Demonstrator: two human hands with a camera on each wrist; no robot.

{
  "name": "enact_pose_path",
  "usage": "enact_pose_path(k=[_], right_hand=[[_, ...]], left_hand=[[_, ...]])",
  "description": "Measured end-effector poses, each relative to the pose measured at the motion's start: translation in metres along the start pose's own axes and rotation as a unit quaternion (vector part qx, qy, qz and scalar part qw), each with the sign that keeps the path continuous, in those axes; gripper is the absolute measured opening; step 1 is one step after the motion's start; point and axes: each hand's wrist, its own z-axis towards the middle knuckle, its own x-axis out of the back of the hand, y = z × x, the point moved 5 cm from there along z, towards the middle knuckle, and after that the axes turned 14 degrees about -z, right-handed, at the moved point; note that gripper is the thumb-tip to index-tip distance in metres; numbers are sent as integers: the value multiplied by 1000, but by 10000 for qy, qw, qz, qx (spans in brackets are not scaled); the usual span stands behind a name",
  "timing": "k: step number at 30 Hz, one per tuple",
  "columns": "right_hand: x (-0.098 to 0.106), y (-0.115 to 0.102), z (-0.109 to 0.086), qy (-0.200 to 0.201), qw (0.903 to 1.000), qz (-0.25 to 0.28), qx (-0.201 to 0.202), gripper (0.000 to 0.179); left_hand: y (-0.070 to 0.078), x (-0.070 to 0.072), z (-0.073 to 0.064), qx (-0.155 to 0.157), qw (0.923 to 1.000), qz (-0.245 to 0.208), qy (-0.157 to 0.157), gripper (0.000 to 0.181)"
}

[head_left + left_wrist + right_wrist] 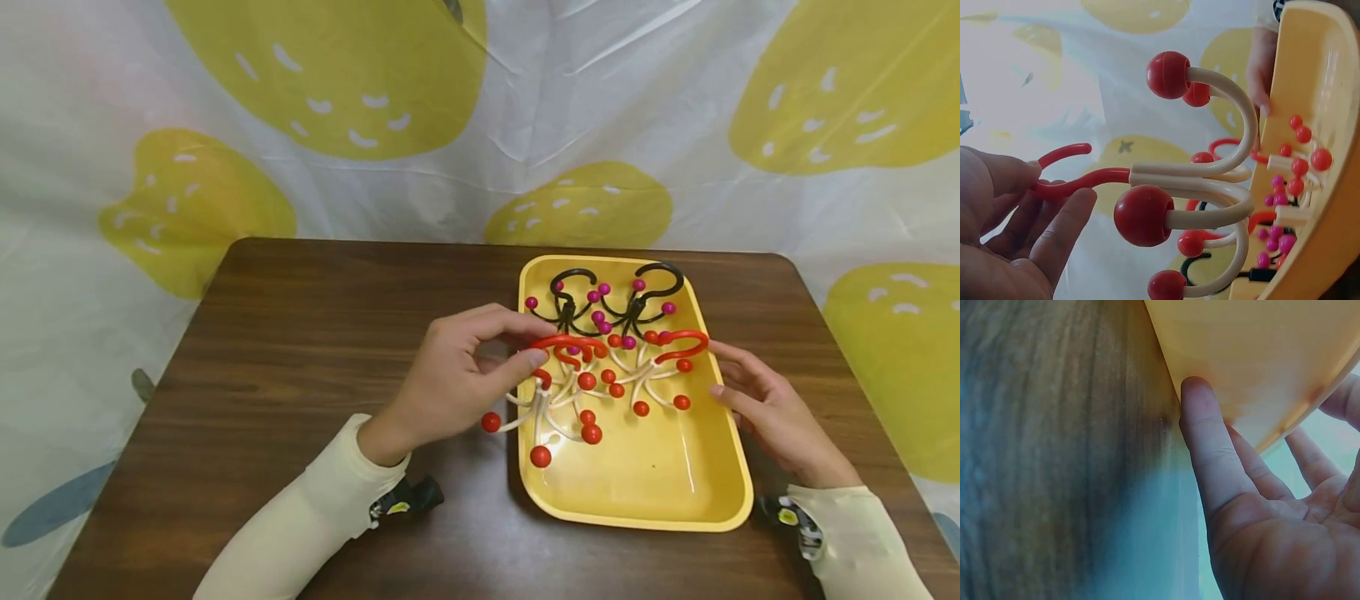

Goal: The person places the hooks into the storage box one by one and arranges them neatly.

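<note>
My left hand (468,367) pinches the red hook end of a multi-arm hanger (1163,176) between thumb and fingers. Its curved white arms end in red balls and hang over the left rim of the yellow tray (637,492). Thumb near the rim and fingers along the outer wall, my right hand (780,408) holds the tray's right side. Inside lie another red-and-white hanger (651,375) at the right and one partly hidden behind the held one. Toward the back lie two black hangers (636,310) with magenta balls, their hooks pointing away.
The tray stands on a dark wood-grain table (337,333), right of its middle. Behind the far edge hangs a pale curtain (420,200) printed with yellow fruit shapes. Wrist cameras are strapped at both sleeves.
</note>
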Motion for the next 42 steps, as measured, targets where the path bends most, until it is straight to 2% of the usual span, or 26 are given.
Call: enact_pose_path(k=[6, 16, 19, 26, 33, 42], right_hand=[[-1, 1, -1, -4, 10000, -47, 5, 60], [0, 1, 0, 14, 9999, -120, -2, 59], [1, 1, 0, 44, 9997, -240, -31, 59], [1, 3, 0, 81, 9990, -427, -89, 60], [1, 2, -1, 95, 9981, -605, -122, 60], [-2, 0, 0, 66, 9994, -343, -18, 59]], left_hand=[[-2, -17, 2, -129, 9995, 70, -276, 24], [-19, -43, 4, -233, 9982, -39, -558, 21], [-24, -51, 6, -129, 9976, -145, -660, 22], [-33, -68, 14, 90, 9965, -21, -827, 22], [-40, -83, 20, 112, 9946, -65, -1033, 22], [-55, -99, 23, 456, 9908, -221, -1258, 23]])
